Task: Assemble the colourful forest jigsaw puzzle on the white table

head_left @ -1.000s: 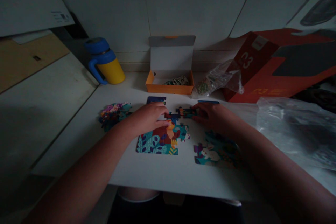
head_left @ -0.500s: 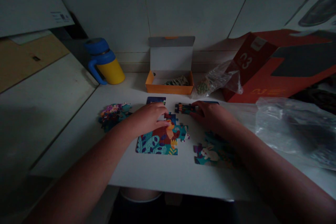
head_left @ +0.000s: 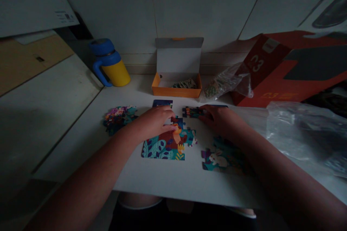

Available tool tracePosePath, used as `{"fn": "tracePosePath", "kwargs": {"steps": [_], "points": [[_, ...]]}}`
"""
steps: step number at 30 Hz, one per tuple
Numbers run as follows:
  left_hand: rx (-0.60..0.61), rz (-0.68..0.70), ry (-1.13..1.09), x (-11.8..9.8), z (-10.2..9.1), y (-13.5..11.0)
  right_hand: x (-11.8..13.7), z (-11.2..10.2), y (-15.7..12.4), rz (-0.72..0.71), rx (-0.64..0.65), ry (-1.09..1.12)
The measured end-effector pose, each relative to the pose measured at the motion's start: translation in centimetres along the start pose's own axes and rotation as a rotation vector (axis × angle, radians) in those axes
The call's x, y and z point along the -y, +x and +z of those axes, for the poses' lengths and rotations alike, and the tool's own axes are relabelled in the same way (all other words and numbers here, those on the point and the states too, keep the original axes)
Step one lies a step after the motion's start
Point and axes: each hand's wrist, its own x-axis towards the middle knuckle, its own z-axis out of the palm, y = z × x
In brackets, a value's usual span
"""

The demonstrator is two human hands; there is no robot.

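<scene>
A partly joined jigsaw puzzle lies flat on the white table, with teal leaves and an orange-brown animal printed on it. Over its upper left part is my left hand, thumb and fingers curled around a puzzle piece at its top edge. My right hand grips the right end of a short joined puzzle strip, which stays on the tabletop. Below the right wrist sits a joined section with a white rabbit, partly covered by the forearm. Another dark blue section shows behind my left hand.
Loose puzzle pieces are heaped at the left. An open orange box holds more pieces at the back. A blue and yellow mug, a clear bag, a large red box and plastic wrapping surround the work area.
The whole view shifts slightly to the right. Both hands keep nearly the same places over the puzzle, and no piece has plainly moved.
</scene>
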Motion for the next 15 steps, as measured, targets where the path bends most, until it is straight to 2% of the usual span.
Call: {"fn": "tracePosePath", "kwargs": {"steps": [8, 10, 12, 15], "points": [[-0.001, 0.010, -0.009, 0.0, 0.2, 0.1, -0.1, 0.0, 0.0, -0.028, -0.004, 0.006], [-0.035, -0.003, -0.024, 0.3, -0.9, -0.2, -0.1, 0.1, 0.0, -0.012, 0.014, 0.009], [-0.145, -0.066, -0.043, 1.3, -2.9, -1.1, -0.2, 0.2, 0.0, 0.003, 0.024, 0.008], [-0.364, -0.291, -0.019, 4.2, -6.7, -3.7, -0.4, 0.3, 0.0, 0.005, 0.019, 0.016]]}}
